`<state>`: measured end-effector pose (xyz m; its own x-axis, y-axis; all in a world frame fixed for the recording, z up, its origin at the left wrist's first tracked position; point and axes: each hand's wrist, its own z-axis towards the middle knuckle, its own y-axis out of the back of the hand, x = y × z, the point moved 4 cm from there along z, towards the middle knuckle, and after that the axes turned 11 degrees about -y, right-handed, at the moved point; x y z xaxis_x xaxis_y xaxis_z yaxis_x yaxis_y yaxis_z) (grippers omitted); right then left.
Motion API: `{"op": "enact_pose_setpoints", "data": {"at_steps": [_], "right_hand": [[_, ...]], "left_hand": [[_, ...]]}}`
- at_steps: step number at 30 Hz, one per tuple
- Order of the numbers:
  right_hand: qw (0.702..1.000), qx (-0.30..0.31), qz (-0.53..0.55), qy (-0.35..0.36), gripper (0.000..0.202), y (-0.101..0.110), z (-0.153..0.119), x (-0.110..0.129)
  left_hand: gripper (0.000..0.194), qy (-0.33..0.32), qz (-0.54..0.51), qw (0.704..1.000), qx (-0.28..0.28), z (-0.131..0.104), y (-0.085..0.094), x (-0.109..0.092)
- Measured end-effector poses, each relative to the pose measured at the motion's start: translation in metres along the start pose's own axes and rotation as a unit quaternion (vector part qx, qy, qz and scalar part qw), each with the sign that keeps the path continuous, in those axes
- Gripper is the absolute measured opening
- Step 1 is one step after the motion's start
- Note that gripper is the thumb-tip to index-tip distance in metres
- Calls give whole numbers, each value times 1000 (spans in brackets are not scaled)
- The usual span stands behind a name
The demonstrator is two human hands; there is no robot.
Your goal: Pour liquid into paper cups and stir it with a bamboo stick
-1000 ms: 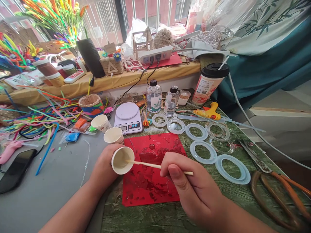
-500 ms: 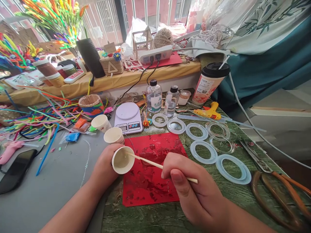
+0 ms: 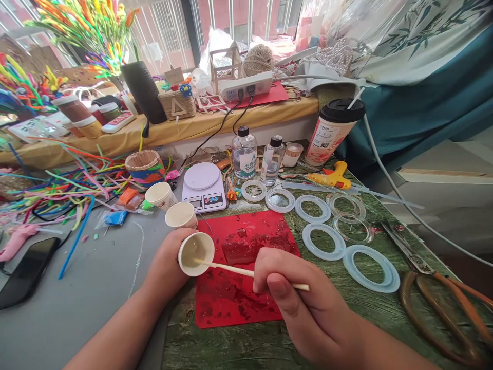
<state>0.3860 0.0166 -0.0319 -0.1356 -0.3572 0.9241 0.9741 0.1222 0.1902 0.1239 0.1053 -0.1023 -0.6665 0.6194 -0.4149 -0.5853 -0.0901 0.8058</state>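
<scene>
My left hand (image 3: 168, 264) is wrapped round a paper cup (image 3: 186, 267) with pale liquid in it, its mouth tilted towards me. A thin wooden stick (image 3: 234, 269) is pinched between the thumb and fingers of my right hand (image 3: 296, 293); its far tip is inside the cup. Beneath both hands lies a red sheet (image 3: 223, 318) with wet-looking smears. Two more paper cups, a nearer one (image 3: 181, 216) and a farther one (image 3: 159, 194), stand behind my left hand, beside a white scale (image 3: 203, 187).
Several ring moulds (image 3: 323, 241) lie right of the sheet, with large scissors (image 3: 435, 303) beyond. Two clear bottles (image 3: 244, 159), a yellow glue gun (image 3: 333, 177) and a lidded drink cup (image 3: 331, 133) stand or lie behind. A phone (image 3: 29, 270) and pipe cleaners (image 3: 75, 177) are at left.
The stick has shifted slightly left and its tip sits lower inside the cup. My right hand has moved a little left with it. My left hand keeps its hold on the cup.
</scene>
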Motion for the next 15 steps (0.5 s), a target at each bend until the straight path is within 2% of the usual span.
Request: {"op": "enact_pose_setpoints", "data": {"at_steps": [15], "right_hand": [[1000,9,12,-3,35,-3,1,0]], "left_hand": [[29,16,-6,1000,12,2,0,0]]}}
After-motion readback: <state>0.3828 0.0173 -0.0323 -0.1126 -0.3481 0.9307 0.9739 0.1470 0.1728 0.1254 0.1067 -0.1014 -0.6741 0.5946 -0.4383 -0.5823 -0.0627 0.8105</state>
